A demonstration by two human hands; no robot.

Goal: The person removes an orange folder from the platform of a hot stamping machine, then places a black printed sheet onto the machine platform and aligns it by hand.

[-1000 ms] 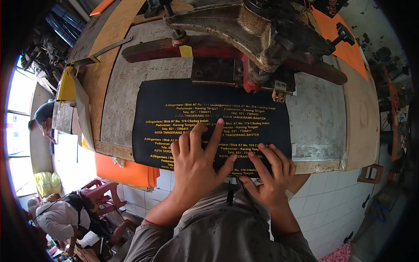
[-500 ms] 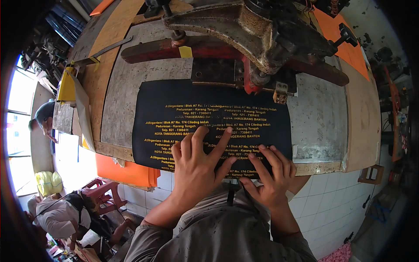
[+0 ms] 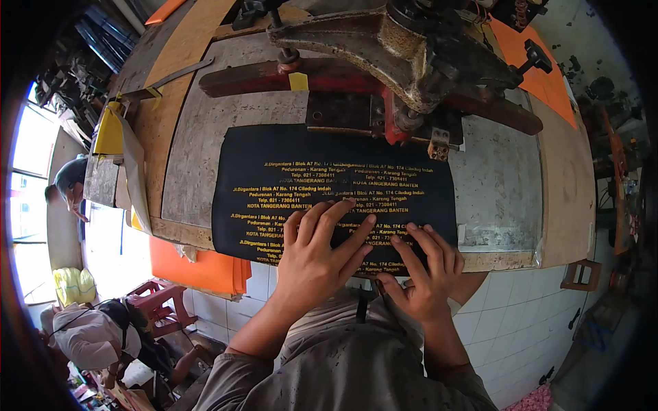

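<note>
A black sheet (image 3: pixel 260 147) with repeated gold address lettering lies on the worn grey board in front of me. Its far edge reaches under the dark plate (image 3: pixel 336 111) of a clamp-like press (image 3: pixel 401 61). My left hand (image 3: pixel 315 246) rests on the sheet near its front middle, fingers stretched and spread over the lettering. Beside it, my right hand (image 3: pixel 426 274) lies at the front right part of the sheet, fingers extended on the surface and thumb near the front edge. Neither hand grips anything.
A red bar (image 3: pixel 247 81) crosses the board (image 3: pixel 199 130) below the press casting. Orange sheets (image 3: pixel 199 267) hang at the front left, and another orange sheet (image 3: pixel 531 68) lies far right. A metal ruler (image 3: pixel 181 72) is at the left. Two people are at the left, one bent over (image 3: pixel 89 335).
My left hand has slid slightly right and nearer to me across the sheet, its fingers closer together. My right hand is almost where it was. The whole view has shifted a little.
</note>
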